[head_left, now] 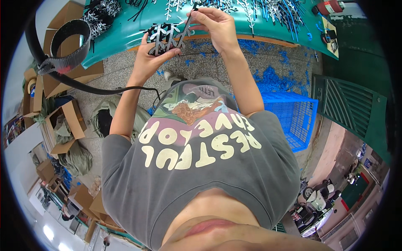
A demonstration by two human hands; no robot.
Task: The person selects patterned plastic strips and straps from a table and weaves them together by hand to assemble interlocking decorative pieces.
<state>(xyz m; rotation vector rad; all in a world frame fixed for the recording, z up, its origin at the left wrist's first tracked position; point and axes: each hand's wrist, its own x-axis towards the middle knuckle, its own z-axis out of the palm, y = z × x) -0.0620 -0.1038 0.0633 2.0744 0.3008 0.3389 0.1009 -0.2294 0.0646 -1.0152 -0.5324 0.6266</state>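
Over the near edge of the green-covered table (138, 31), my left hand (150, 60) is closed round several black-and-silver leafy sprigs (162, 38). Its thumb presses on their near side. Slightly higher and to the right, my right hand (215, 29) pinches the upper end of a dark sprig stem (187, 27) between thumb and fingers. That stem slants down to the bunch in my left hand. More silver leafy pieces (234, 7) and blue-and-black stems (289, 21) lie along the far part of the table.
A dark red bottle (328, 7) lies at the table's far right. A blue plastic crate (299, 121) stands right of my body, near blue scraps (272, 79) on the floor. At left are a black hose (75, 82) and cardboard boxes (73, 119).
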